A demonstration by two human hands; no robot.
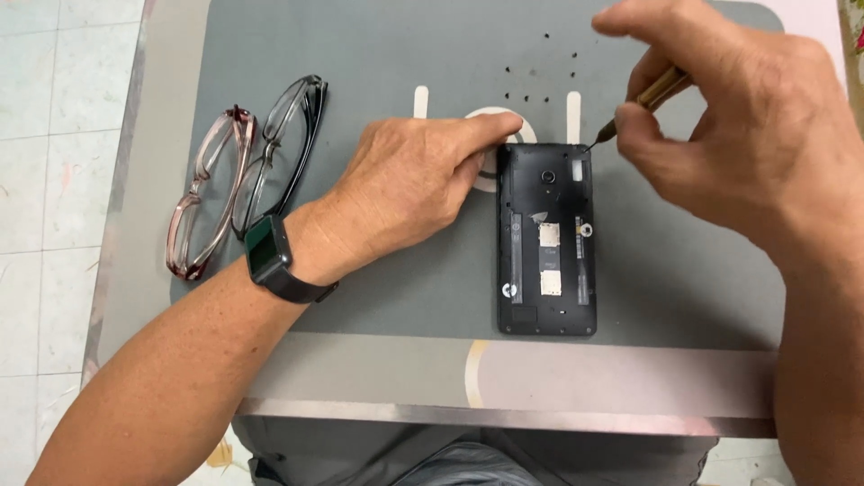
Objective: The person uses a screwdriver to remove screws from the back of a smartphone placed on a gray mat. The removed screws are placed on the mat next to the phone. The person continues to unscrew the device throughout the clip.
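— Any labels or markings on the work surface?

— The matte grey rubber work mat [378, 54] carries pale printed shapes: two short upright bars and a white ring, just above the phone and partly under the left hand. A cream curved line runs across the beige table edge [630, 378] below the mat. Inside the phone sit two small square metallic patches, one above the other, and a small round white sticker to their right.

— And the phone itself?

— A black rectangular smartphone with its back cover off [547, 239], lying flat near the mat's middle, inner frame facing up. Its long axis runs away from the person, camera end farthest from them (the round lens sits near that far edge). The frame looks like hard plastic, dull, with a few tiny holes.

— The hands?

— The left hand [409, 184] lies knuckles up, fingers stretched together toward the phone's far left corner, fingertips pressing there. A black square-faced wristwatch [268, 252] is on that wrist. The right hand [729, 117] pinches a thin brass-coloured screwdriver with a dark tip [641, 103] between thumb and forefinger; the tip meets the phone's far right corner.

— Anything else?

— Several tiny dark screws [531, 81] scattered on the mat beyond the phone. At left, two folded pairs of glasses side by side: pink translucent-framed glasses [205, 193] and black-framed glasses [283, 144].
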